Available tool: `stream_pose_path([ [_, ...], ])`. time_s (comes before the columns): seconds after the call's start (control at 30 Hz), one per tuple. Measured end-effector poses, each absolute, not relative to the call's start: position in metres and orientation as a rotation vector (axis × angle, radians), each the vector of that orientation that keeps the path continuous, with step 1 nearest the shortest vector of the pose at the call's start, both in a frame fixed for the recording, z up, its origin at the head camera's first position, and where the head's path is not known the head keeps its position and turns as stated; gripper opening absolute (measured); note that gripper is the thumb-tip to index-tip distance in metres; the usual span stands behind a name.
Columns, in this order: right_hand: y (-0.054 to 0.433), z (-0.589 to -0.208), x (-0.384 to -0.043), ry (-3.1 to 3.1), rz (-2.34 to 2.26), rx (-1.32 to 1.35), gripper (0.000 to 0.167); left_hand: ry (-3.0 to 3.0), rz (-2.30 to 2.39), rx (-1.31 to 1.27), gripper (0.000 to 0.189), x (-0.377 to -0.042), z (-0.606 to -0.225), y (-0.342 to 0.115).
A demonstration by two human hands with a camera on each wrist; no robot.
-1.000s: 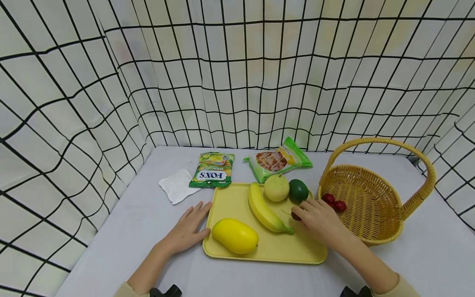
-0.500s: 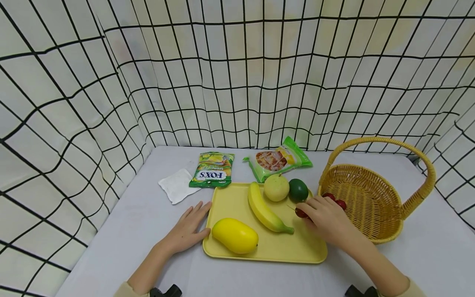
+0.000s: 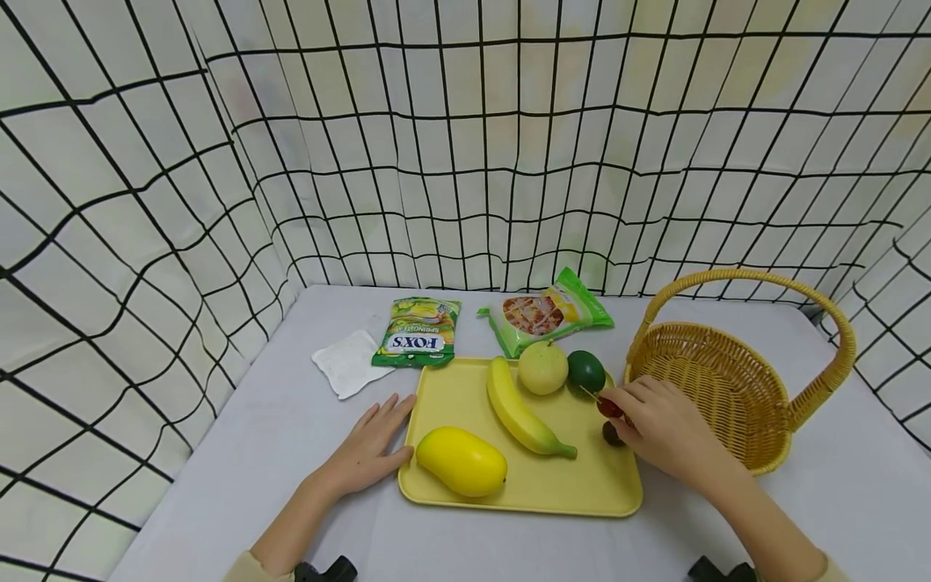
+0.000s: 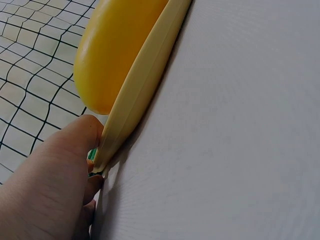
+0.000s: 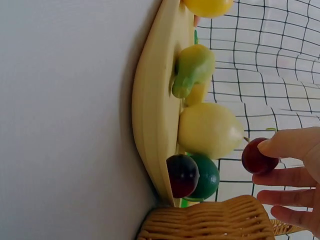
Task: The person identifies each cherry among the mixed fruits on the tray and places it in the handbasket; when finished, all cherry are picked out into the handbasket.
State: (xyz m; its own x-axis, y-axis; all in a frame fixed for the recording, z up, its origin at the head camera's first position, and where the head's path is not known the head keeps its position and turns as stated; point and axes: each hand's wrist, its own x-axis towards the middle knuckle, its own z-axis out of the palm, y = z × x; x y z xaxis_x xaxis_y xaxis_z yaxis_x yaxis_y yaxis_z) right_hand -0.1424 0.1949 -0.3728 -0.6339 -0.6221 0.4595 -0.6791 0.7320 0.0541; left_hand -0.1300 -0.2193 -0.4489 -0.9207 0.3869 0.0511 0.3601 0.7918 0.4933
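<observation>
My right hand (image 3: pixel 665 424) pinches a dark red cherry (image 5: pixel 259 156) with a thin stem between thumb and fingers. It is held above the right side of the yellow tray (image 3: pixel 592 493), close to the wicker basket's near-left rim. A dark purple-red round fruit (image 3: pixel 612 435) sits on the tray just below that hand. At the tray's left edge rests my left hand (image 3: pixel 369 454), fingers extended along the rim and thumb touching it. Beside it lies a yellow mango (image 3: pixel 461 461). A banana (image 3: pixel 520 412), a pale yellow-green round fruit (image 3: pixel 543 368) and a dark green fruit (image 3: pixel 585 373) are also on the tray.
The wicker basket (image 3: pixel 767 444) with its tall arched handle stands right of the tray. Behind the tray lie a FOX'S candy bag (image 3: pixel 416 331) and a green snack bag (image 3: pixel 545 314). A white tissue (image 3: pixel 349 364) is at left. Black netting (image 3: pixel 480 145) surrounds the table.
My right hand has lifted the cherry and moved it right, towards the basket. The dark round fruit on the tray has come into view, and the cherries in the basket are now hidden. Left hand unmoved.
</observation>
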Motion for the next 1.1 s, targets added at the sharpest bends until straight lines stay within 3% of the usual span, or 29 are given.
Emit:
stream_pose_path([
  [1.1, 0.247, -0.38, -0.153, -2.573, 0.136, 0.722, 0.037, 2.932, 0.779, 0.615, 0.07, -0.132, -0.451, -0.22],
])
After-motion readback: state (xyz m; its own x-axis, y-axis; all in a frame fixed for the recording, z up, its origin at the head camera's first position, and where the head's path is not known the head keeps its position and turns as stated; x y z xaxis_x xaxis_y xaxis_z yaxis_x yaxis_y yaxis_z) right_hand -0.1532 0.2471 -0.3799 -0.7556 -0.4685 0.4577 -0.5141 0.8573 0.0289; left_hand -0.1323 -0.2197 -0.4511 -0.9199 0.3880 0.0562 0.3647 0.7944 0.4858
